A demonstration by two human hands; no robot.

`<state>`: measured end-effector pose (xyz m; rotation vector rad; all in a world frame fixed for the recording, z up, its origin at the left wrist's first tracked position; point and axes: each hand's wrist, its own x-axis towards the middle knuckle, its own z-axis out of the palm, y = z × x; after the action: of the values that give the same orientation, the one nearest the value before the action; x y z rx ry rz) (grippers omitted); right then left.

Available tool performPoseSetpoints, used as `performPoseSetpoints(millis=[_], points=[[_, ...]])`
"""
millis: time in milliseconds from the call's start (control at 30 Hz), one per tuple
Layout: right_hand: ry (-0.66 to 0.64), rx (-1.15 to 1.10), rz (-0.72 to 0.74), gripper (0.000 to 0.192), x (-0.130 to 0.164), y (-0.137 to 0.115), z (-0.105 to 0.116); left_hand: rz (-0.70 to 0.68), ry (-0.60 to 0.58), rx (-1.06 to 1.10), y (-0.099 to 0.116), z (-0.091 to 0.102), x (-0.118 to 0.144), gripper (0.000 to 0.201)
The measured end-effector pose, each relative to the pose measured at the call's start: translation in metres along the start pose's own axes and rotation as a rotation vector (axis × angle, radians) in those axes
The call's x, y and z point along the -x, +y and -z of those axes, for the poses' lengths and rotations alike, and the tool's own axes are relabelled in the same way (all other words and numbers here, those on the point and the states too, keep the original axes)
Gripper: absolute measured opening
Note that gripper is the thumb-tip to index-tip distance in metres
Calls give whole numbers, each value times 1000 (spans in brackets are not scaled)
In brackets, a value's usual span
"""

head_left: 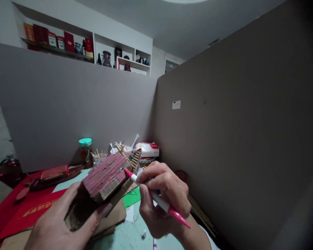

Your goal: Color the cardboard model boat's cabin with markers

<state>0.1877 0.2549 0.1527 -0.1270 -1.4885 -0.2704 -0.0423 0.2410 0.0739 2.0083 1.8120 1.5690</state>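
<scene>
progress: roof of the little wooden boat model (108, 175) looks mostly coloured red already, streaky, with bare wood showing on the edge nearest the tip, so some colouring looks left
left hand (61, 218): wrapped around the model, holding it up above the desk (125, 238)
right hand (160, 201): pinching a pink marker (156, 198), tip at the roof edge
texture: ribbed slats, rough cardboard-brown hull, thin stick framing at the bow

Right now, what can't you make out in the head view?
- Underside of the wooden model: hidden by the left hand.
- Middle of the pink marker: wrapped by the right hand; whether its tip touches the wood is unclear.
- Labels on the shelf boxes: too small.
- Print on the red paper: blurred, partly covered.
- Right forearm: cut off by the bottom edge.
</scene>
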Motion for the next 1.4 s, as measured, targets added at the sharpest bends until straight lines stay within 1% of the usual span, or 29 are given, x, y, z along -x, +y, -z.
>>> performPoseSetpoints(millis=[33,100,133,233,333,400,467,567,633,700,833,900,1000,1133,1167,1267,1367,1400], points=[[-10,-4,-2,24,1,-1,-2,41,-24,16,6,1,1,49],[-33,-35,0,25,4,-4,-5,145,-33,7,21,5,3,43],[-47,-54,-2,25,6,-5,-7,150,-53,17,29,6,4,39],[-65,-89,4,26,10,-8,-10,141,-53,17,44,10,4,33],[-66,-78,-13,25,12,-9,-9,113,-36,-3,51,11,4,32],[-102,-84,-30,24,12,-9,-8,89,-16,-18,55,12,5,32],[-134,-97,-9,22,12,-8,-7,85,-9,-36,59,13,5,33],[-99,-60,41,20,11,-10,-8,96,-18,-55,64,15,5,31],[-77,-9,14,22,13,-12,-9,89,-15,-52,66,16,5,30],[-125,22,-22,24,17,-13,-8,95,-23,-50,67,18,4,30],[-262,44,34,29,26,-8,-5,135,-61,-56,71,19,4,30],[-255,43,54,29,26,-5,-4,119,-46,-61,72,19,4,28],[-217,-9,55,28,20,-6,-4,83,-22,-81,65,18,3,27],[-276,-48,84,23,14,-8,-5,1,4,-111,49,15,1,27],[-269,-42,100,23,15,-8,-5,-15,11,-121,47,14,1,28],[-234,3,112,24,20,-5,-3,33,-1,-152,45,13,1,31],[-343,45,105,22,24,-5,-3,2,12,-146,46,12,0,31],[-357,31,109,22,23,-5,-3,-4,14,-144,47,12,0,30]])
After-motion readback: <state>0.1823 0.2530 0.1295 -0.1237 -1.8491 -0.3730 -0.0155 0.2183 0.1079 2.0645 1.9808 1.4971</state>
